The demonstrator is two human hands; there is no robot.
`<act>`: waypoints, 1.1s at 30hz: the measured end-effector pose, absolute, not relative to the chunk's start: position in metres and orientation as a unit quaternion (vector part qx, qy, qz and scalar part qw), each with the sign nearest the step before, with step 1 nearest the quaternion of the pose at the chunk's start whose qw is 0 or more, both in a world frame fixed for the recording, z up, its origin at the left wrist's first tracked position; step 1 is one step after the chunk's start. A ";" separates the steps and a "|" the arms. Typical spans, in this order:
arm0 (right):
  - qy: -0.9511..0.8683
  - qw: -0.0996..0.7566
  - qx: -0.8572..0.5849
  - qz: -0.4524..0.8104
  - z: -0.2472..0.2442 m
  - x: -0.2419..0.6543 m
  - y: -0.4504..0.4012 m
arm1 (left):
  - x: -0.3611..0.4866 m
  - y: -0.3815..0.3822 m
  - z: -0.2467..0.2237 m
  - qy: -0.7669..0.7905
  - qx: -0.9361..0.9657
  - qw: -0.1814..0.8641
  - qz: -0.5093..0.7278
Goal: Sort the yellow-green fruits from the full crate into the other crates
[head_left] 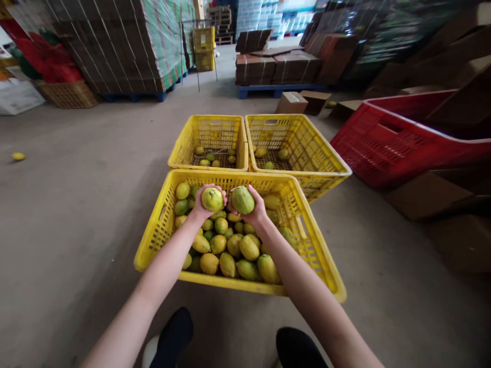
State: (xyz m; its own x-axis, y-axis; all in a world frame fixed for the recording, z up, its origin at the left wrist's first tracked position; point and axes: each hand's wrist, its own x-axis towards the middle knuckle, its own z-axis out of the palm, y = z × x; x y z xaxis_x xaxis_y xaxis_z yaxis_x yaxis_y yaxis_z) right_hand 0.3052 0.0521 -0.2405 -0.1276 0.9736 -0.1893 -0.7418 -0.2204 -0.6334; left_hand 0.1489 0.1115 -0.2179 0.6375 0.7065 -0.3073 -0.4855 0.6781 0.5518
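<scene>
My left hand [198, 207] is closed around a yellow-green fruit [212, 199], its end facing up towards me. A larger, greener fruit [243, 200] with faint ridges rests in the grip of my right hand [258, 207]. Both look like small papayas, though the kind is not certain. The hands are side by side above a yellow plastic crate [245, 287], fingertips nearly meeting. Under them lie several more oval fruits [249, 248], green to orange-yellow, and my forearms hide part of the pile.
Two more yellow crates, a left one [174, 162] and a right one [326, 162], stand behind, each with several fruits low inside. A red crate [383, 138] and cardboard boxes [429, 194] are at right. One yellow fruit [18, 156] lies on the floor. Wrapped pallets [115, 46] stand behind.
</scene>
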 end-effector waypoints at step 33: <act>0.014 0.698 -0.309 0.646 -0.233 0.302 0.054 | 0.159 0.118 -0.227 0.277 0.075 0.875 0.389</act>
